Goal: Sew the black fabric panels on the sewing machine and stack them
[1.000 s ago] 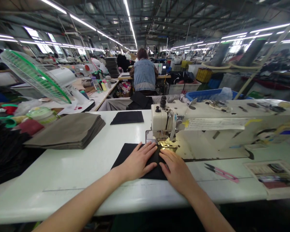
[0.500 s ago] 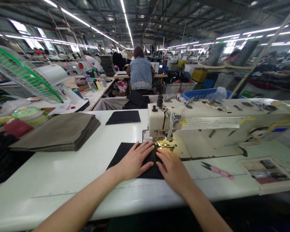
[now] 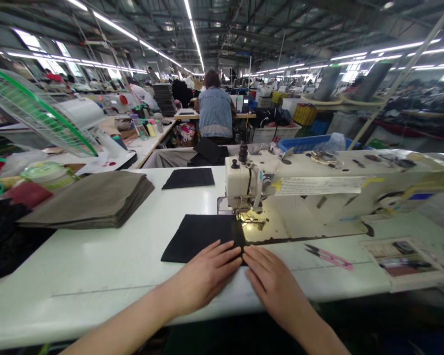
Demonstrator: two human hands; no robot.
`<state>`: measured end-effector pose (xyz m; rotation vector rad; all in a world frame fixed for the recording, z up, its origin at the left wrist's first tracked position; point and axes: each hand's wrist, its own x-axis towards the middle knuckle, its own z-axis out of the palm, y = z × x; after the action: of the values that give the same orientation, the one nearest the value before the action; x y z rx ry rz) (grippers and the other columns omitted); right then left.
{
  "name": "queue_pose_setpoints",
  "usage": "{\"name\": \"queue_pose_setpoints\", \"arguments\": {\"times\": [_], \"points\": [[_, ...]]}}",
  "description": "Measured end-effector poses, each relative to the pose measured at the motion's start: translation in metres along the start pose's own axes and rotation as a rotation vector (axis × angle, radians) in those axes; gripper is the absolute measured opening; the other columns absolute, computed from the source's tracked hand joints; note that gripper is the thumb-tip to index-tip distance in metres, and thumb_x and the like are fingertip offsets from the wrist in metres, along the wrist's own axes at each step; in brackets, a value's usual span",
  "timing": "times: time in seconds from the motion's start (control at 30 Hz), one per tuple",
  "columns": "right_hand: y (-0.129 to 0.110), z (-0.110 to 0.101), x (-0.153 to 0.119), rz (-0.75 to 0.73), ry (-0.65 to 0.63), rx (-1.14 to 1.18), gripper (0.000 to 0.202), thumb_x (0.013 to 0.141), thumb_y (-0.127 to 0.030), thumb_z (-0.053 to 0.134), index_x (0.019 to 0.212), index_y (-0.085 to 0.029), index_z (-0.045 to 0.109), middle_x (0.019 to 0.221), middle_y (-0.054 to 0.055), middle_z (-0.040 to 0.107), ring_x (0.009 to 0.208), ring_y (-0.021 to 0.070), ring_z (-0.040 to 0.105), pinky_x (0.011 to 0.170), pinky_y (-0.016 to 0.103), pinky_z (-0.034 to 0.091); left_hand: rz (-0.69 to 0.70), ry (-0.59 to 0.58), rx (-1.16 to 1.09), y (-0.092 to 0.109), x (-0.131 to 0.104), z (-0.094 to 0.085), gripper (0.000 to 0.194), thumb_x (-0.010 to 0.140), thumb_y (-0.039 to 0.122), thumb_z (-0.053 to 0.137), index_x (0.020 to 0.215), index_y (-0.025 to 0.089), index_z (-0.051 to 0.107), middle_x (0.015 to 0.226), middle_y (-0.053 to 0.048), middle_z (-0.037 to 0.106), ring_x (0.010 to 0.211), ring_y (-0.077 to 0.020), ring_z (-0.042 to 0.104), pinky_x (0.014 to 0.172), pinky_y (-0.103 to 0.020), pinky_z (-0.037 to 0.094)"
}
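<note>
A black fabric piece (image 3: 200, 235) lies flat on the pale worktable, its far right edge at the presser foot of a white sewing machine (image 3: 239, 182). My left hand (image 3: 207, 271) rests on the fabric's near edge with fingers stretched out flat. Close beside it, my right hand (image 3: 270, 276) touches the near right corner with its fingertips, the fingers extended and the thumb apart. Pink-handled thread snips (image 3: 329, 257) lie to the right of my right hand. Another black piece (image 3: 188, 178) lies farther back on the table.
A stack of grey-brown fabric (image 3: 92, 199) sits on the left, near a green-and-white fan (image 3: 40, 108). A small tray (image 3: 409, 264) is at the table's right. Beyond the table are a blue basket (image 3: 303, 143) and a seated person in a denim vest (image 3: 215, 113).
Both hands have slid toward me along the fabric, from near the presser foot to its near edge. More of the black piece now shows, and its position is nearly the same.
</note>
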<state>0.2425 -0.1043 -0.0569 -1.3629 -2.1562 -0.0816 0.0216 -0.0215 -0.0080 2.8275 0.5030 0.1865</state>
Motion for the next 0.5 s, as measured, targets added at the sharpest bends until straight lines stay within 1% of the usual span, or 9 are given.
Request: {"name": "queue_pose_setpoints", "arguments": {"times": [0.07,0.17,0.27,0.37,0.5], "points": [[-0.003,-0.004,-0.007,-0.020,-0.006,0.002,0.034,0.100,-0.018,0.048,0.130,-0.012,0.062,0.132,0.012,0.067,0.123,0.0257,0.059,0.105,0.045,0.051,0.014,0.010,-0.007,0.008,-0.006,0.001,0.047,0.102,0.023,0.047,0.149,0.022,0.046,0.155,-0.008,0.046,0.146,-0.0255,0.039,0.121,-0.047,0.031],[0.001,-0.005,-0.003,-0.018,-0.003,0.008,0.032,0.100,-0.019,0.048,0.128,-0.014,0.063,0.130,0.010,0.068,0.120,0.0256,0.060,0.105,0.046,0.050,-0.006,0.009,0.007,0.005,-0.007,0.000,0.046,0.102,0.029,0.049,0.148,0.022,0.048,0.154,-0.008,0.047,0.145,-0.0271,0.041,0.120,-0.049,0.033],[0.009,-0.001,0.012,-0.008,0.008,0.021,0.028,0.100,-0.019,0.051,0.123,-0.017,0.066,0.125,0.009,0.070,0.114,0.0257,0.062,0.103,0.047,0.050,-0.030,0.026,0.009,-0.009,-0.001,-0.001,0.045,0.102,0.033,0.051,0.146,0.023,0.051,0.153,-0.008,0.049,0.143,-0.0277,0.043,0.119,-0.051,0.034],[0.018,0.002,0.030,0.005,0.005,0.033,0.025,0.098,-0.018,0.054,0.118,-0.017,0.068,0.119,0.009,0.072,0.108,0.0251,0.063,0.099,0.046,0.051,-0.032,0.060,-0.005,-0.025,0.007,-0.002,0.045,0.101,0.034,0.052,0.145,0.025,0.051,0.153,-0.008,0.049,0.143,-0.0268,0.044,0.119,-0.050,0.033],[0.026,0.005,0.049,0.042,-0.026,0.024,0.023,0.097,-0.017,0.055,0.116,-0.018,0.068,0.116,0.009,0.070,0.106,0.0255,0.061,0.096,0.045,0.051,-0.066,0.053,-0.024,-0.042,0.017,-0.006,0.044,0.101,0.036,0.051,0.143,0.025,0.054,0.152,-0.007,0.050,0.142,-0.0257,0.044,0.120,-0.050,0.032]]}}
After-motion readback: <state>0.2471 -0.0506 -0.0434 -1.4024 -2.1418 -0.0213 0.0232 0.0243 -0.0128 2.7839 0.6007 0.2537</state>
